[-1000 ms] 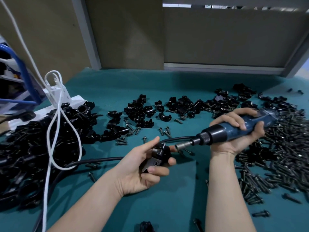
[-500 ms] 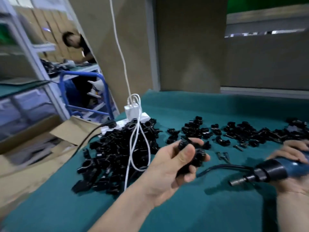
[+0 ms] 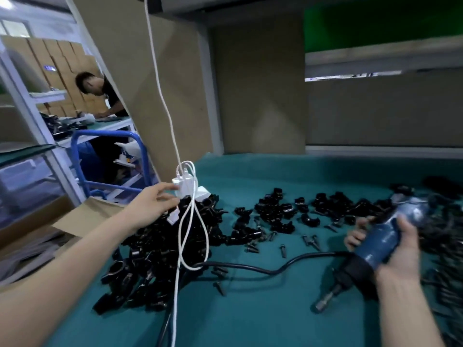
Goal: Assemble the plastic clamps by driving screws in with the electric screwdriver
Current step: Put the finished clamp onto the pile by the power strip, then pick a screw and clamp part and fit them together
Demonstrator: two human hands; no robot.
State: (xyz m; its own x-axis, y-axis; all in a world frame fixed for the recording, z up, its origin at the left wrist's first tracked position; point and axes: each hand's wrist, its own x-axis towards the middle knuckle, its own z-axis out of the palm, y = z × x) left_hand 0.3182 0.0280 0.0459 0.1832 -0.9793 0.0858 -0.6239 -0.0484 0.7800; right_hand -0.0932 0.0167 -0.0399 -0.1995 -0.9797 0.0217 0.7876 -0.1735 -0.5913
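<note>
Loose clamps are scattered across the worktop, between the hands, with screws just in front. The screwdriver is gripped by the right hand, its long axis slanted, bit pointed down-left. The left hand is held over the heaped clamps, fingers relaxed and empty. It is judged the nearer for picking.

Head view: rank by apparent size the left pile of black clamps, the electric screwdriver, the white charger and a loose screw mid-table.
1. pile of black clamps
2. electric screwdriver, enlarged somewhat by being nearer the camera
3. white charger
4. loose screw
</note>
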